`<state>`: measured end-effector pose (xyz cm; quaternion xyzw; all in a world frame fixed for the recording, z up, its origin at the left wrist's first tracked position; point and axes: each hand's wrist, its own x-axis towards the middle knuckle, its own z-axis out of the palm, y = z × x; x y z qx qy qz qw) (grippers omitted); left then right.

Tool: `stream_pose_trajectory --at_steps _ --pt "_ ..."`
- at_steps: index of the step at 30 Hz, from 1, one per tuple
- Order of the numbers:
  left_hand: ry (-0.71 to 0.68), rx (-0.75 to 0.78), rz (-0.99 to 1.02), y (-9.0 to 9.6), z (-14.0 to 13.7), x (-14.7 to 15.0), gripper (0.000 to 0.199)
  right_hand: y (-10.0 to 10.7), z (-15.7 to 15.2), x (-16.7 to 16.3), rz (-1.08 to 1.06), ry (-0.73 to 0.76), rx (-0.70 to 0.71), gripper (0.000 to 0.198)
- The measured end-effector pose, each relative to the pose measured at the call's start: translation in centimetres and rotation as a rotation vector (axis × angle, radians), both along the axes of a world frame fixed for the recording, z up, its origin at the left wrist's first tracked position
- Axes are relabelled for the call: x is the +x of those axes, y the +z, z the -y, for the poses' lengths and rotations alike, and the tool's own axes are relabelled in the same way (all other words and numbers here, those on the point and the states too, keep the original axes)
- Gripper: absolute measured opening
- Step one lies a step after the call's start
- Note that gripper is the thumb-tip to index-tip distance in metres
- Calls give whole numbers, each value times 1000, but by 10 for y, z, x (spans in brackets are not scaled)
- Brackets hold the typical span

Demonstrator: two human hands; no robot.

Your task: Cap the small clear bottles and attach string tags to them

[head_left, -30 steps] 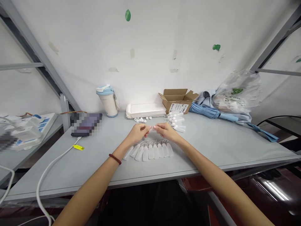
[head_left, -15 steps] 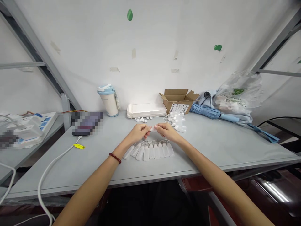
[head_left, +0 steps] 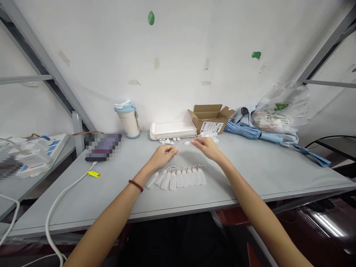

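Observation:
My right hand (head_left: 205, 146) is raised over the back of the desk, thumb and fingers pinched on a small whitish plastic piece (head_left: 187, 143), blurred, its kind unclear. To its left, my left hand (head_left: 163, 155) has its fingers curled together near the tabletop. What they hold, if anything, is hidden. In front of both hands lies a row of several small translucent squeeze bottles (head_left: 182, 178) with thin bent tubes. Small white caps (head_left: 167, 141) are scattered behind my left hand. More translucent bottles (head_left: 209, 135) lie behind my right hand, partly covered by it.
Along the wall stand a cream tumbler (head_left: 129, 120), a stack of white trays (head_left: 174, 129) and an open cardboard box (head_left: 210, 120). A blue umbrella (head_left: 247, 131) and a plastic bag (head_left: 280, 111) lie right. A phone (head_left: 104, 147) with a white cable (head_left: 63, 196) is left.
My hands were together over the tabletop, fingertips nearly meeting at a small whitish thing. My right hand has moved back and right, away from my left, with a whitish piece in its fingers.

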<state>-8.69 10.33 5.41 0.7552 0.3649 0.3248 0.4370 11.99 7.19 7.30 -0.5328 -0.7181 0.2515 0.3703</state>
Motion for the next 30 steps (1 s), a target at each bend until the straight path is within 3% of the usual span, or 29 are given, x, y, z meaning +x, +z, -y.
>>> stream_pose_trajectory --at_steps 2,4,7,9,16,24,30 --pt "61 73 -57 -5 -4 -1 31 8 -2 17 113 -141 127 38" --pt "109 217 -139 -12 -9 -2 26 12 -4 37 191 -258 158 33" --pt "128 438 -248 -23 -18 -3 31 12 -7 63 262 -373 127 31" --pt "130 503 -305 -28 -25 -4 37 12 -8 77 276 -389 80 30" --pt "83 504 -468 -33 -39 -11 40 8 -6 103 208 -254 -123 36" --pt "78 525 -506 -34 -38 -9 41 0 -12 102 229 -232 -133 27" --pt "78 517 -491 -34 -39 -8 43 -5 -15 99 357 -342 -33 17"
